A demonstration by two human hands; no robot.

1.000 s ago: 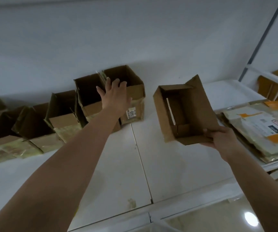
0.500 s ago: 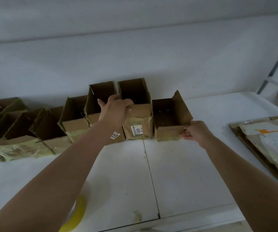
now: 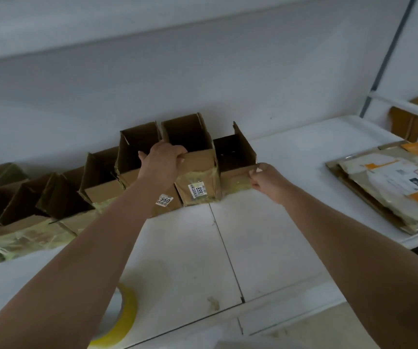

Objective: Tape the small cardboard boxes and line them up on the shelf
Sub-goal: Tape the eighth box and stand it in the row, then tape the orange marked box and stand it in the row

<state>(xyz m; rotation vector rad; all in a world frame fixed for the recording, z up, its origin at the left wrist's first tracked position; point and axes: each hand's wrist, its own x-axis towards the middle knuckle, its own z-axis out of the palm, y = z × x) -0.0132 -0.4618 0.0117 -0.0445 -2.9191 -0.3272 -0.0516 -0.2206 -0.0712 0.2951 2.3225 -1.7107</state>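
at 7 o'clock a yellow tape roll (image 3: 117,321) sits near the front edge of the white shelf (image 3: 265,248), part hidden under the left forearm. bare shelf lies between that edge and the box row. left hand (image 3: 161,162) curls over the near rim of the labelled box (image 3: 197,172) at 12 o'clock. right hand (image 3: 265,181) pinches the near right corner of the end box (image 3: 235,159), touching the labelled one. from 9 o'clock, open cardboard boxes (image 3: 59,195) line the wall. flattened packaging (image 3: 394,182) lies at 3 o'clock, well apart.
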